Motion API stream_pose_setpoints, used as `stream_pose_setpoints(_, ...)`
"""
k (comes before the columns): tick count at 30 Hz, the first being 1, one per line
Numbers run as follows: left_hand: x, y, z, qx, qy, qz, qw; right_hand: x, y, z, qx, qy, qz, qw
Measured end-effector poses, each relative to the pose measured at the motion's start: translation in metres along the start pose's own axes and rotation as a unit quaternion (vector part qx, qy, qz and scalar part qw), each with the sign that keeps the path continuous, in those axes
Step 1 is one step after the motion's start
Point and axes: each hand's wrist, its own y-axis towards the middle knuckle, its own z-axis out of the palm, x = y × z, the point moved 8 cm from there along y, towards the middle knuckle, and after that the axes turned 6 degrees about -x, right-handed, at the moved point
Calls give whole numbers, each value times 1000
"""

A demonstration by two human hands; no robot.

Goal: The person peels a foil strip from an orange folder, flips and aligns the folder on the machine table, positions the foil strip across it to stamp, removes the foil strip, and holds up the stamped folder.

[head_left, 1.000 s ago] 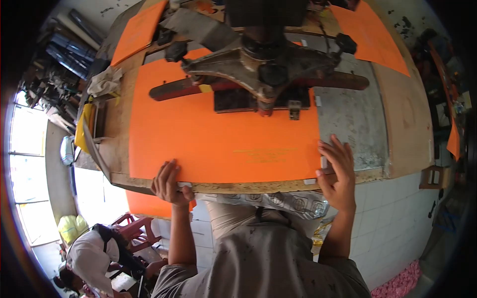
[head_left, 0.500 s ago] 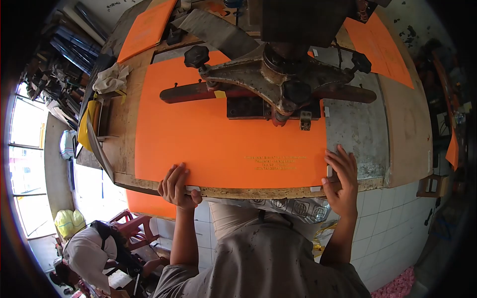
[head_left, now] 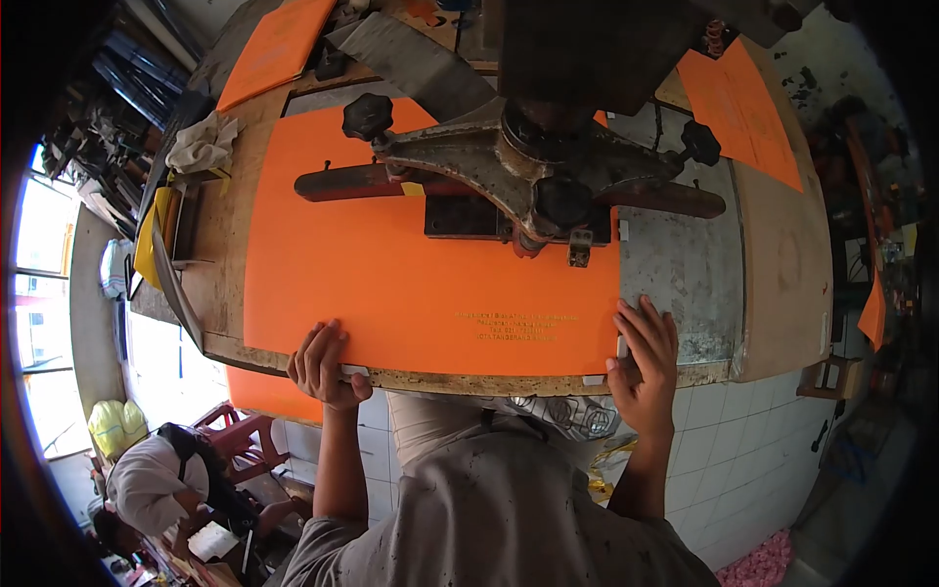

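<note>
A large orange sheet [head_left: 391, 284] lies flat on the press table, with small gold lettering [head_left: 516, 327] near its front right corner. My left hand [head_left: 331, 367] rests on the sheet's front edge, fingers bent on top, thumb apart beside a small white guide tab [head_left: 354, 371]. At the right edge, my right hand [head_left: 646, 362] has its fingers stretched forward along the sheet and another white tab [head_left: 621, 346]. Above the sheet's far part is the dark metal press head [head_left: 548, 161], with knobs at its sides; it hides some of the sheet.
Orange sheets lie stacked at the back left [head_left: 279, 49] and more at the back right [head_left: 740, 112]. A crumpled cloth [head_left: 202, 143] sits on the left side of the table. Another person [head_left: 161, 479] bends near a red plastic stool [head_left: 243, 438] at lower left.
The whole view has shifted a little, so things appear farther left. Both hands keep nearly the same places at the sheet's edges.
</note>
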Motion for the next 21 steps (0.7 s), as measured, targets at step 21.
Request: stream_pose_setpoints(21, 1, -4, 1, 4, 4, -5, 1000, -2, 2, 3, 6, -20, 7, 1000)
